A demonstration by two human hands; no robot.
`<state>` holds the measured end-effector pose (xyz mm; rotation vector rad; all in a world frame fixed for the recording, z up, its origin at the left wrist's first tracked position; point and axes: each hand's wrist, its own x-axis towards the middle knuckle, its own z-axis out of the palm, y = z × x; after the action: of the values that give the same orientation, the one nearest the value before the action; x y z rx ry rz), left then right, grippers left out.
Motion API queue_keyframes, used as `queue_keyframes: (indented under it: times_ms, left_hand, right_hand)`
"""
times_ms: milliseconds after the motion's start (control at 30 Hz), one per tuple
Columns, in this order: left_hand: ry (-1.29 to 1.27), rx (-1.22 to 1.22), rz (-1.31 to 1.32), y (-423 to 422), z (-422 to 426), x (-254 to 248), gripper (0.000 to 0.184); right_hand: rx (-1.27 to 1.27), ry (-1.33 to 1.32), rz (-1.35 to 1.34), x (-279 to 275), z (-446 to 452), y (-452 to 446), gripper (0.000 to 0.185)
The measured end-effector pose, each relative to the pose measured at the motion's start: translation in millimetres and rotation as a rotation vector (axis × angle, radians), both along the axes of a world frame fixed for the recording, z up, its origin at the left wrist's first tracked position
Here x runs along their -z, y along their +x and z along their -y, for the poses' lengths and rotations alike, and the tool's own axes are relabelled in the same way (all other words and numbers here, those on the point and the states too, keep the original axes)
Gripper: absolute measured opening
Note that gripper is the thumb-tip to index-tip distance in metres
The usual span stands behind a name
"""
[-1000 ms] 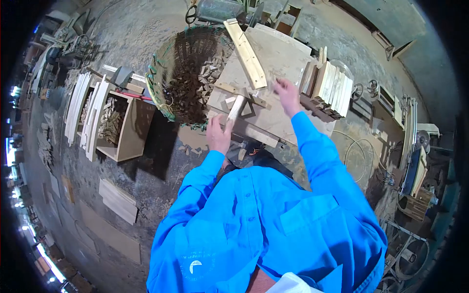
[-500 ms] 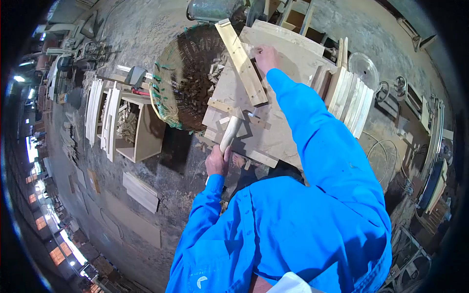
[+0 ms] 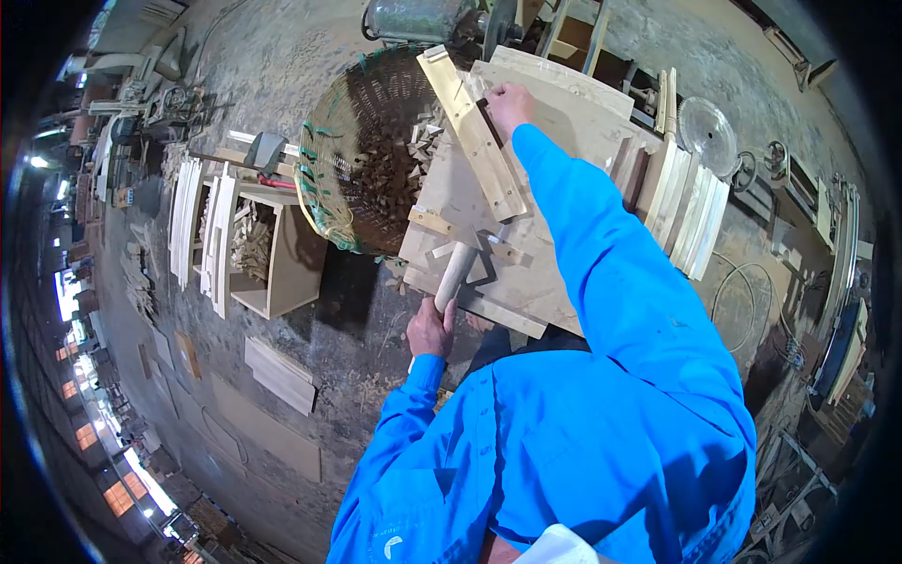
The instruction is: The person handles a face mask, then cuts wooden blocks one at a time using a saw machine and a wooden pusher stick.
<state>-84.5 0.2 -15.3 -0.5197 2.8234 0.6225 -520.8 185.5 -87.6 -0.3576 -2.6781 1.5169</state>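
My left hand (image 3: 431, 329) is wrapped round a pale wooden piece (image 3: 457, 273) that points up over the near edge of the work board (image 3: 554, 113). Beside its upper end lies a small wooden frame of crossed strips (image 3: 430, 222). A long light board with dark spots (image 3: 470, 132) lies slanted across the work board. My right hand (image 3: 510, 108) is closed at the right side of this long board, near its upper part; what its fingers hold, if anything, is too small to make out.
A woven basket (image 3: 324, 197) of small wood offcuts stands left of the board. Stacked wooden strips (image 3: 684, 202) are at the right. Further left is an open wooden box (image 3: 287, 258) with offcuts and strips. A motor-like machine (image 3: 418, 19) stands beyond the basket.
My left hand has moved down and closed round the pale wooden piece. My right hand has reached up and left to the long board, which has shifted slightly.
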Motion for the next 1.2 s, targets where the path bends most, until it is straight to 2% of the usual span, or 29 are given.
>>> queue_keyframes:
  times_ms: [100, 167, 667, 867, 967, 1200]
  left_hand:
    - [-0.02, 0.018, -0.026, 5.6, 3.2, 3.5, 0.042]
    - [-0.023, 0.03, -0.023, 10.2, 6.7, 5.5, 0.04]
    - [-0.002, 0.026, -0.056, 12.5, 6.2, 4.2, 0.043]
    - [0.015, 0.009, -0.027, 7.4, 3.6, 4.4, 0.042]
    - [0.004, 0.015, -0.037, 2.4, 1.8, 5.6, 0.039]
    - [-0.018, 0.043, -0.059, -11.4, -3.6, 11.1, 0.038]
  right_hand:
    - [0.005, -0.004, 0.039, -8.2, 7.6, -13.3, 0.018]
    - [0.001, -0.125, 0.132, -16.0, 12.0, -15.9, 0.019]
    - [0.01, -0.21, 0.156, -20.8, 22.4, -28.6, 0.019]
    - [0.001, -0.32, 0.109, 1.7, 18.9, -42.1, 0.015]
    - [0.043, -0.382, 0.134, -18.7, 17.3, -37.0, 0.015]
    - [0.051, -0.356, 0.121, -20.9, 10.3, -51.8, 0.014]
